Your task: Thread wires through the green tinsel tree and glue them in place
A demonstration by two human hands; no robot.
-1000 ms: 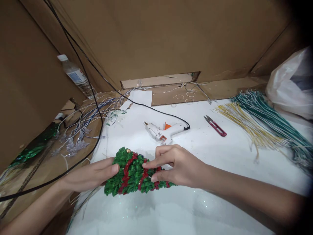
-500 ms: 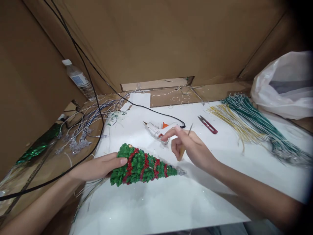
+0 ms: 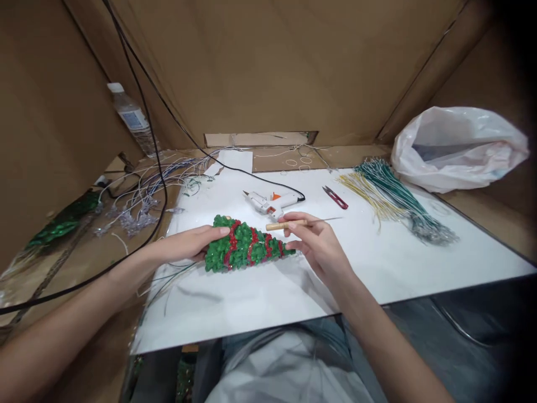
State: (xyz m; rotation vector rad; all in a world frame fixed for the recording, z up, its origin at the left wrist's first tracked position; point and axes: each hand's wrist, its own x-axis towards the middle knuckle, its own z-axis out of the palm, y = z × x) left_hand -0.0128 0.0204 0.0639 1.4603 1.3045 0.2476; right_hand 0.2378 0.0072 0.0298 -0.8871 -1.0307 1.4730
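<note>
My left hand (image 3: 201,240) grips the wide base of a small green Christmas tree (image 3: 241,246) with red garland bands, held on its side over the white board. Its tip points right, where the fingers of my right hand (image 3: 312,240) are close to or touching it; I cannot tell which. Between the fingers of that hand is an awl (image 3: 289,225), with a wooden handle and a thin metal shaft pointing right. Just beyond lies a white glue gun (image 3: 268,202) with an orange trigger. Green and white wires trail from the tree's base.
Red thread snips (image 3: 335,197) lie behind my right hand. Bundles of yellow wires (image 3: 369,193) and green wires (image 3: 398,190) rest near a white plastic bag (image 3: 457,168). A black cord (image 3: 161,184) crosses the left side, near a water bottle (image 3: 134,120) and tangled white wires (image 3: 142,215).
The view has shifted, showing more of the board's front edge and my lap. My right hand has come to the tree's tip, and the awl has turned from upright to nearly level.
</note>
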